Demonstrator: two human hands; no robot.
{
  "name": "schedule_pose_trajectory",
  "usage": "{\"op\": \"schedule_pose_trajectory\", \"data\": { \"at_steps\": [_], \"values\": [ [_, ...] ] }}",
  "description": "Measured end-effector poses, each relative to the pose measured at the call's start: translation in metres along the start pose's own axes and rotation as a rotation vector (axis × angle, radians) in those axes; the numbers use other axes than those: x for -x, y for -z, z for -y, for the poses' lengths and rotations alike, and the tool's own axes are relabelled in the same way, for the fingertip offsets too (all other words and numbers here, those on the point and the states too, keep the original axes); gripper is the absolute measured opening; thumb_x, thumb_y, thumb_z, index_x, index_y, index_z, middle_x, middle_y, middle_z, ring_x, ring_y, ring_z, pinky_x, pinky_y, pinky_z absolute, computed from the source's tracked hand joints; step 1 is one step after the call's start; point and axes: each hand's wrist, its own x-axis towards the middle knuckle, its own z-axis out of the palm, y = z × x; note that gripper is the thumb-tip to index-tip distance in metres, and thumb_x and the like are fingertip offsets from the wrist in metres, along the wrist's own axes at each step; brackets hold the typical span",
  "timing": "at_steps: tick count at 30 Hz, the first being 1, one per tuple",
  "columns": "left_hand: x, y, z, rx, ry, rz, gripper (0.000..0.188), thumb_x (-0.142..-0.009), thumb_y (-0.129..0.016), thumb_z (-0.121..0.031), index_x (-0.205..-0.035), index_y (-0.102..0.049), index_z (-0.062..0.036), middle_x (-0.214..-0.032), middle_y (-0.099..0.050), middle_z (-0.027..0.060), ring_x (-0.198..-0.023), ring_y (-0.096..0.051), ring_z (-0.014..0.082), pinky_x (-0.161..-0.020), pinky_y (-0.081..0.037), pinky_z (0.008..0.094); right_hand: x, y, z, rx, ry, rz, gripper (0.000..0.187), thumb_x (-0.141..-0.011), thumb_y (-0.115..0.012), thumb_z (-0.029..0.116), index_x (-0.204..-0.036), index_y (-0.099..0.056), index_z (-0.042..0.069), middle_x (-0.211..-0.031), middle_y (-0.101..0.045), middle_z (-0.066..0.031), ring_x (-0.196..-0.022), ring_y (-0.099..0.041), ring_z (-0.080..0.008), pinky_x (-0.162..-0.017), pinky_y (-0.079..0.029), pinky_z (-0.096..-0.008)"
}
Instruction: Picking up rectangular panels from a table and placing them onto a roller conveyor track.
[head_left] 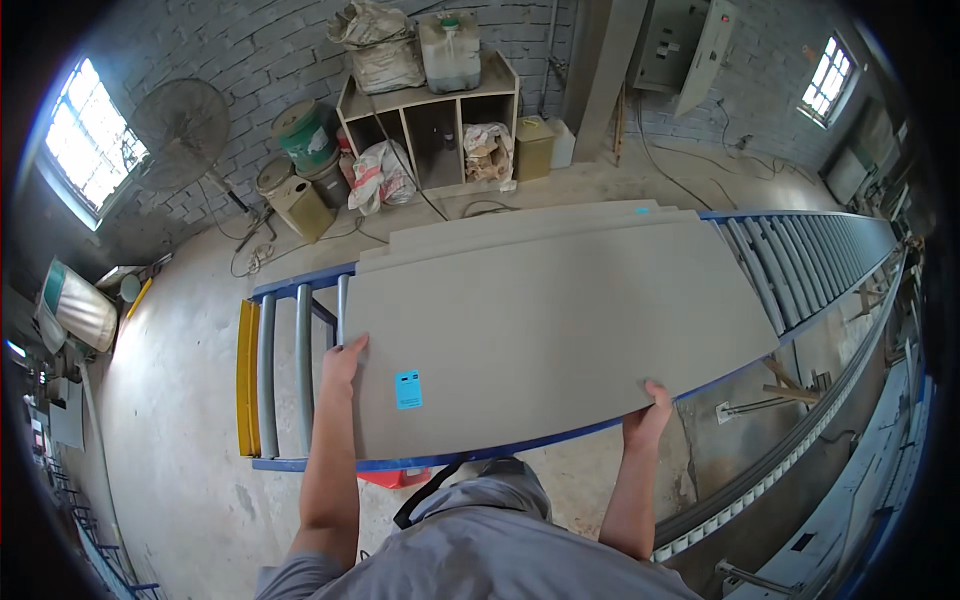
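Observation:
A large flat grey-beige panel [560, 320] lies on a blue-framed roller conveyor [800, 260] in front of me. A small blue label [408, 390] is stuck on its left part. My left hand [346, 362] grips the panel's left edge, thumb on top and fingers out of sight beneath. Closed on the near edge toward the right is my right hand [650, 412], its thumb over the top face and the other fingers mostly hidden. Under this panel's far side, the edges of further panels [520, 222] stick out.
A yellow bar [247, 380] caps the conveyor's left end. Against the back wall stand an open shelf [432, 105] with sacks, a green bucket [305, 138], tins and a large fan [180, 132]. A curved rail [790, 465] runs along the right. Cables lie on the floor.

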Motion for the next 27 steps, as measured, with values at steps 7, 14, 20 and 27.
{"op": "schedule_pose_trajectory", "data": {
  "at_steps": [7, 14, 20, 27],
  "values": [
    [-0.048, -0.022, -0.013, -0.123, -0.031, -0.161, 0.051, -0.078, -0.074, -0.035, -0.107, -0.064, 0.0049, -0.101, -0.066, 0.0118, -0.088, -0.065, 0.0218, -0.078, -0.050, 0.0334, -0.077, -0.009, -0.019, -0.001, -0.150, -0.073, 0.036, -0.073, -0.059, 0.014, -0.107, -0.057, 0.004, -0.104, -0.061, -0.0082, -0.102, -0.057, -0.0261, -0.091, -0.045, -0.0402],
    [-0.040, -0.038, -0.031, -0.171, -0.063, -0.134, 0.049, -0.082, -0.070, -0.036, -0.109, -0.063, 0.0044, -0.100, -0.066, 0.0116, -0.090, -0.064, 0.0203, -0.079, -0.049, 0.0312, -0.094, -0.022, -0.020, 0.010, -0.163, -0.043, 0.029, -0.075, -0.060, 0.016, -0.101, -0.056, 0.005, -0.107, -0.060, -0.0078, -0.104, -0.056, -0.0250, -0.092, -0.045, -0.0392],
    [-0.015, -0.025, -0.030, -0.829, -0.726, -0.330, 0.054, -0.083, -0.069, -0.036, -0.122, -0.055, -0.0017, -0.121, -0.056, 0.0223, -0.116, -0.050, 0.0363, -0.098, -0.040, 0.0428, -0.054, 0.000, 0.018, 1.034, -0.444, 0.038, 0.024, -0.082, -0.063, 0.021, -0.067, -0.060, 0.002, -0.056, -0.058, -0.0069, -0.051, -0.059, -0.0163, -0.049, -0.049, -0.0297],
    [0.054, -0.044, 0.029, -0.788, -0.540, -0.105, 0.066, -0.087, -0.064, -0.032, -0.140, -0.037, -0.0033, -0.140, -0.038, 0.0264, -0.127, -0.041, 0.0407, -0.105, -0.035, 0.0425, -0.146, 0.039, 0.079, 1.505, 0.512, -0.094, 0.024, -0.088, -0.061, 0.020, -0.090, -0.066, -0.003, -0.080, -0.067, -0.0127, -0.074, -0.063, -0.0172, -0.068, -0.049, -0.0314]
  ]
}}
